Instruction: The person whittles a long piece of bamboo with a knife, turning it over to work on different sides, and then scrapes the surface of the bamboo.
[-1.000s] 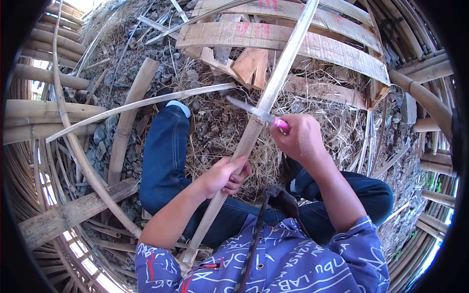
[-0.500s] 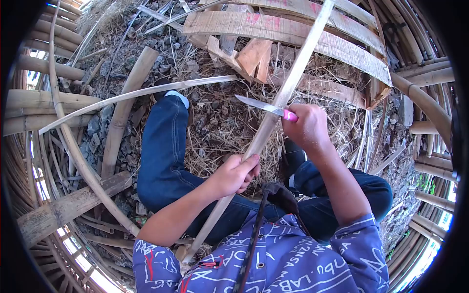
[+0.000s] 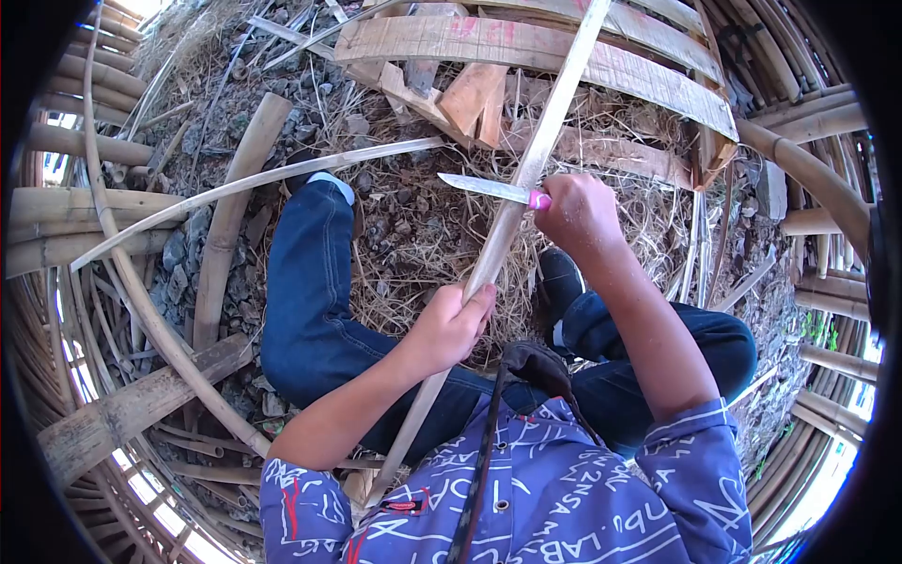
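One fist, the left grip (image 3: 453, 327), is closed around a long pale bamboo strip (image 3: 496, 242), which slants through it, its lower end by the person's shirt (image 3: 564, 489). The right grip (image 3: 580, 212), farther up and just right of the strip, is curled tight on the pink handle of a knife (image 3: 481, 186), whose blade crosses the strip with its tip pointing left. Beyond, the strip's upper end passes over a slatted wooden frame (image 3: 423, 38). Jeans-clad legs (image 3: 305, 268) bend either side, above straw-strewn ground (image 3: 404, 240).
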Available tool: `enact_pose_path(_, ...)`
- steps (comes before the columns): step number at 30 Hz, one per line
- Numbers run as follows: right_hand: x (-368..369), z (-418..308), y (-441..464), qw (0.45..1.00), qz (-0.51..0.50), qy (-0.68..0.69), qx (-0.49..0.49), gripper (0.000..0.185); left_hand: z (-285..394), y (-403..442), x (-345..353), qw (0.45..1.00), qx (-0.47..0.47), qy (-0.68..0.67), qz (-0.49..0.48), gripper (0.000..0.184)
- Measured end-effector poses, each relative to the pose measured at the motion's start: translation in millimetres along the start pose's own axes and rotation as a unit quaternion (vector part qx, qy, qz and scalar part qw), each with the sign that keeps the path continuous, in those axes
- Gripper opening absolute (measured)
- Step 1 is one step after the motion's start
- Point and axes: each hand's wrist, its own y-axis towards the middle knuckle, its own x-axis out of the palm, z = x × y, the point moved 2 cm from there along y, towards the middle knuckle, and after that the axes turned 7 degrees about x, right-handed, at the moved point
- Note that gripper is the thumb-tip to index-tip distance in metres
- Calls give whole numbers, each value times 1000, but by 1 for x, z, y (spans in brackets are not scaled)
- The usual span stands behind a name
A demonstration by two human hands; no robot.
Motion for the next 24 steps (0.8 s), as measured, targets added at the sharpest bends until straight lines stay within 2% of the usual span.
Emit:
enact_pose_path(3,0,1,1,1000,18,4,-7,25,-6,2,0,999,36,23,4,34)
enact_pose_path(7,2,1,0,998,55,2,-22,24,-5,-2,0,999,29,32,-2,34)
enact_pose_path(9,3,1,0,997,68,1,-25,23,-1,-6,2,1000,5,-14,-6,33)
enact_pose_path(15,6,-1,-5,995,92,-1,-34,23,-1,-14,3,999,0,-35,-13,32)
enact_pose_path(24,7,-2,-16,991,118,5,-55,25,-12,-27,5,1000,5,-22,-2,30)
